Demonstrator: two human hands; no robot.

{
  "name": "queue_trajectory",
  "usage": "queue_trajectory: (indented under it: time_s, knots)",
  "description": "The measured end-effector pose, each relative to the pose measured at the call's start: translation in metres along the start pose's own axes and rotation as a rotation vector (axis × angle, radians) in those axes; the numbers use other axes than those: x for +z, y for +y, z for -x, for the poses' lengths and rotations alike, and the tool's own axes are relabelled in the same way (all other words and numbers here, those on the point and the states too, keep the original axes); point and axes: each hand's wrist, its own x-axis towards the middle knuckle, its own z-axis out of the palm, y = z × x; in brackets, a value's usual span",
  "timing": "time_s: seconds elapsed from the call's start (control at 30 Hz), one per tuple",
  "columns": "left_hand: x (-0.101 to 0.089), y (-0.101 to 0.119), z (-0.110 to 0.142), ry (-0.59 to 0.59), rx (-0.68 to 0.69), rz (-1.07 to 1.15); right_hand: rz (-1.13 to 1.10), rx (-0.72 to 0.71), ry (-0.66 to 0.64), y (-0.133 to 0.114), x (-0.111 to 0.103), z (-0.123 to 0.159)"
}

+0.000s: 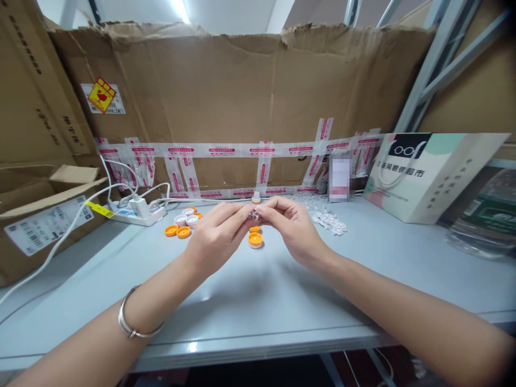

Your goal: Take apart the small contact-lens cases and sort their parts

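Note:
My left hand (215, 234) and my right hand (298, 231) meet above the middle of the table, fingertips pinched together on a small whitish piece (255, 214). Fingers cover most of this piece, so its exact kind cannot be made out. Just below the fingertips, an orange round cap (255, 239) with a white rim lies on the table, and another orange part (255, 229) shows partly behind it. Beyond my fingers stands a small white and orange capped piece (256, 198). Orange caps (184, 232) and white caps (191, 221) lie in a group left of my left hand.
Small white parts (330, 223) and clear parts (312, 202) are heaped right of my right hand. A power strip (139, 215) with white cables and an open carton (48, 215) are at left. A paper bag (419, 183) and a large clear bottle (487, 215) stand right.

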Motion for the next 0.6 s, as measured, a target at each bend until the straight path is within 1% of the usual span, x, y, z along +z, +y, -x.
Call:
queue_trajectory:
  time_s: [0.2, 0.37, 0.5, 0.6]
  knots:
    - [0.004, -0.003, 0.001, -0.004, -0.004, 0.008, -0.108, 0.071, -0.006, 0.003, 0.002, -0.001]
    - [0.007, -0.005, 0.004, -0.012, -0.054, 0.054, -0.137, 0.108, 0.019, 0.006, 0.004, -0.003]
    - [0.010, -0.006, 0.006, -0.003, -0.114, 0.119, -0.120, 0.117, 0.046, 0.015, 0.002, -0.006]
    - [0.012, -0.008, 0.007, -0.034, -0.168, 0.177, -0.037, 0.077, 0.028, 0.020, -0.001, -0.007]
